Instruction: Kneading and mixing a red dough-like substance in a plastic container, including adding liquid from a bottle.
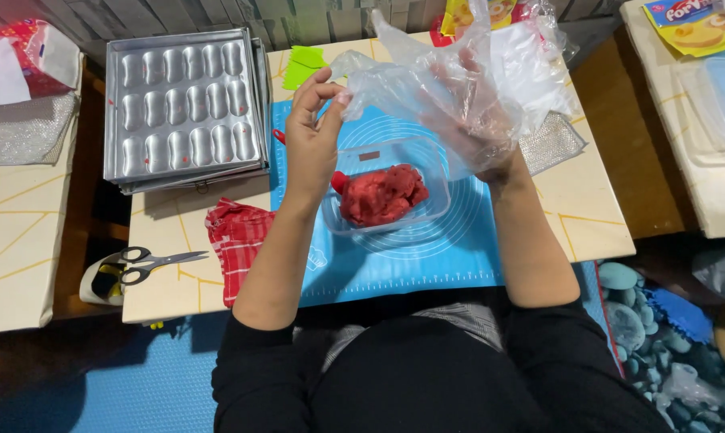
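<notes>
My right hand (468, 120) sits inside a clear plastic glove (426, 76), raised above the table with its fingers spread. My left hand (313, 136) pinches the glove's loose edge between thumb and fingers. Below both hands, a clear plastic tub (438, 172) holds a lump of red dough (382, 194). The tub rests on a blue baking mat (426, 256) with ring markings.
A stack of metal mould trays (184, 104) lies at the table's left. A red checked cloth (236, 240) and scissors (154, 262) sit near the front left edge. Green scrapers (304, 66), a silvery mesh cloth (556, 140) and snack packets (691, 24) lie around.
</notes>
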